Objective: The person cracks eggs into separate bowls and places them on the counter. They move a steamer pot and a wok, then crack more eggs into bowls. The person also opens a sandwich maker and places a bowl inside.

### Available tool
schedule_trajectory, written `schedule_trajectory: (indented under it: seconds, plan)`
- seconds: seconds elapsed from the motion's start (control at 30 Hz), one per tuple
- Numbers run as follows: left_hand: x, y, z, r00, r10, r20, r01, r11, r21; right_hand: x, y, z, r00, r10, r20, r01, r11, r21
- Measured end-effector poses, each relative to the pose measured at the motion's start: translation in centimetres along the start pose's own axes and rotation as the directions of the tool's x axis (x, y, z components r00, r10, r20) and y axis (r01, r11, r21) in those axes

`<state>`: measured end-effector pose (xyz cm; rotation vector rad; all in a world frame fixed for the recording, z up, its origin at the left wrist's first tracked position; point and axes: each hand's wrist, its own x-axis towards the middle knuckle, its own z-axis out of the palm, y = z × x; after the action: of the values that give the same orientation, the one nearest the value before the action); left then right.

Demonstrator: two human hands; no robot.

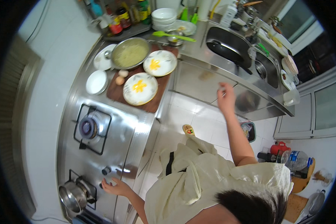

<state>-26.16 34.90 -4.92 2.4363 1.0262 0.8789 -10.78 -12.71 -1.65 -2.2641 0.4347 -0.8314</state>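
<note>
My left hand [114, 187] hovers low over the steel gas hob [120, 126], fingers apart, fingertips at a dark control knob [101, 185]; whether they touch it I cannot tell. A second knob [106, 170] sits just beyond. Near that hand, a steel saucepan [72, 197] stands on the closer burner. My right hand [226, 96] is raised over the floor before the sink cabinet [201, 81], blurred, its fingers loosely curled; anything inside them is unclear. On a brown board [116, 93] lie two patterned plates [140, 98] [166, 70] with yellow flower-shaped pieces, and two eggs [119, 80].
A steel bowl of pale shreds [131, 53] stands behind the eggs, beside white bowls [96, 81]. A green spatula [173, 35] rests across a small metal bowl [175, 41]. The double sink [212, 30] holds a black pan [226, 51]. A bin [252, 131] stands on the floor.
</note>
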Motion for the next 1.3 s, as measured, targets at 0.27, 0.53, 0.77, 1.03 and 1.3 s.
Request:
schedule_trajectory:
  seconds: [0.27,0.53,0.77,1.03,1.3]
  plan:
    - [-8.9,16.6,5.1,0.894,0.251,0.371,-0.093,0.915,-0.393,21.5,21.7,-7.4,0.909,0.414,0.052,-0.311,0.755,-0.578]
    - [-11.8,24.5,7.1,0.766,0.267,0.585,0.011,0.904,-0.427,26.1,28.0,-2.0,0.301,0.682,0.666,-0.732,0.613,-0.297]
    - [-12.7,24.7,8.6,0.726,0.248,0.641,0.032,0.920,-0.391,26.5,26.9,-5.0,0.352,0.652,0.671,-0.798,0.584,-0.150]
    - [-12.0,27.3,10.1,0.661,0.375,0.650,-0.058,0.889,-0.454,25.4,22.3,-10.7,0.243,0.554,0.796,-0.961,0.024,0.277]
    - [-11.8,27.8,9.6,0.594,0.471,0.651,-0.086,0.843,-0.532,21.9,16.0,-14.3,0.477,0.403,0.781,-0.837,-0.063,0.544]
